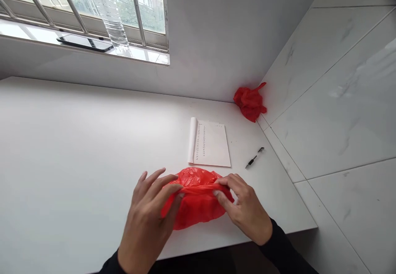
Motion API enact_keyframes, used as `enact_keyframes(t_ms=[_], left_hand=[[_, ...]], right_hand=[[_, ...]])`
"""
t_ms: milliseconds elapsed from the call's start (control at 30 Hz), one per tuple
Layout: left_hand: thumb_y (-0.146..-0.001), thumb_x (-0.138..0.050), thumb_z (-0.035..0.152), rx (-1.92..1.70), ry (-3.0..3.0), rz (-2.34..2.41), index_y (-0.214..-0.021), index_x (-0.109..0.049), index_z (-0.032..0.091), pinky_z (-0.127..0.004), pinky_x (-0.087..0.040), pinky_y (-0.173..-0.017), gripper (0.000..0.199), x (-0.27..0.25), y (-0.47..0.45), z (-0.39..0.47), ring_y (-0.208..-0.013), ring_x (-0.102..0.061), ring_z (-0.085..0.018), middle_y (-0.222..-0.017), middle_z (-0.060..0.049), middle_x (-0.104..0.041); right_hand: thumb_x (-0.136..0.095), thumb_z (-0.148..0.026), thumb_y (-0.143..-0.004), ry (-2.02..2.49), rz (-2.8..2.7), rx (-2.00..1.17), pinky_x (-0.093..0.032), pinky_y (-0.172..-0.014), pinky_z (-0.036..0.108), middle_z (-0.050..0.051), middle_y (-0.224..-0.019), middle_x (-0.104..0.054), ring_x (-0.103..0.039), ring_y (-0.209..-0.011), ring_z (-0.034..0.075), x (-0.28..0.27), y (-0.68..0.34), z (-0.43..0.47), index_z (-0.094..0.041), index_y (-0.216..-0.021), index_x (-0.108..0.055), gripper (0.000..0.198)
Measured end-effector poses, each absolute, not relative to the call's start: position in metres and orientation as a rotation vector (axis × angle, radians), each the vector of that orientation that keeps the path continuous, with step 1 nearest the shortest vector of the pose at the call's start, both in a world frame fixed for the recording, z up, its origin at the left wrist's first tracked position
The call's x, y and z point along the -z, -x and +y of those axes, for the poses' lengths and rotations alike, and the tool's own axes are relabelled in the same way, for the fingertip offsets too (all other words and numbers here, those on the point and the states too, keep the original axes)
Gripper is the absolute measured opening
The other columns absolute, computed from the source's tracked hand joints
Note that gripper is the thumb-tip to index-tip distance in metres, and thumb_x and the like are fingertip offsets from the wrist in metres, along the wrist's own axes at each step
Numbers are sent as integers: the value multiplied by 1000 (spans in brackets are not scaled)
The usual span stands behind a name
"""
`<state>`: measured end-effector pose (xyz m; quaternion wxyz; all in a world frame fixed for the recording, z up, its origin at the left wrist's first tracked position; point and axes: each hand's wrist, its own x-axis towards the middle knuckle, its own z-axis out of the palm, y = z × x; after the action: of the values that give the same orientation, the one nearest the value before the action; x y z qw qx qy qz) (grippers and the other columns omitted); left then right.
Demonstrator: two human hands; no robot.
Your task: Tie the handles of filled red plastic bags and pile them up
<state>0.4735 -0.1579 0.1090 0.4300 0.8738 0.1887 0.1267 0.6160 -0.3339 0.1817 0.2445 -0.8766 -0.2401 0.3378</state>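
Red plastic bag, pinched along its gathered edge between thumb and fingers of left hand and right hand. Just beyond, notepad on white table.

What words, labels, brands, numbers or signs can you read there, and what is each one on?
None can be read.
Notepad: columns of tiny characters and faint marks at the top, too small to read.
Front red bag, corner red bag, bottle, pen: no legible text.
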Motion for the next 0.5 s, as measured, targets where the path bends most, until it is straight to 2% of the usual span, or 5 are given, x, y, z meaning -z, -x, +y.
enact_keyframes(t_ms=[100,200,367,433,500], left_hand=[[-91,-58,40,-261,-1933,728,-95,-68,30,-38,-58,-84,14,-112,-470,-146,-112,-62,-27,-109,-2,-71],[-87,-61,53,-162,-1719,934,-98,-72,32,-21,-49,-41,26,-122,-467,-138,-102,-64,-24,-115,-3,-66],[-89,-62,47,-238,-1795,934,-103,-72,34,-19,-48,-51,22,-136,-468,-140,-96,-58,-18,-106,-2,-57],[-91,-62,43,-303,-1862,886,-105,-72,35,-20,-47,-55,20,-139,-469,-138,-94,-56,-17,-103,-1,-54],[-91,-60,44,-299,-1851,950,-105,-72,35,-22,-44,-55,21,-142,-471,-132,-86,-56,-15,-98,0,-56]], right_hand=[[-48,-38,-101,2272,-372,-907,-46,-76,33,0,-89,-60,-56,-82,18,-186,-622,-341,-25,-101,-55,15],[-46,-42,-101,2175,-194,-930,-43,-64,28,-2,-80,-55,-50,-70,16,-188,-623,-347,-25,-100,-48,17],[-53,-44,-98,2205,-244,-957,-45,-77,31,-4,-81,-56,-54,-76,16,-193,-617,-338,-29,-118,-47,25],[-55,-45,-97,2210,-355,-944,-45,-82,32,-2,-83,-56,-55,-80,17,-196,-616,-332,-28,-111,-54,23],[-50,-48,-100,2189,-326,-906,-44,-71,30,-2,-78,-53,-52,-72,17,-199,-618,-330,-25,-99,-56,23]])
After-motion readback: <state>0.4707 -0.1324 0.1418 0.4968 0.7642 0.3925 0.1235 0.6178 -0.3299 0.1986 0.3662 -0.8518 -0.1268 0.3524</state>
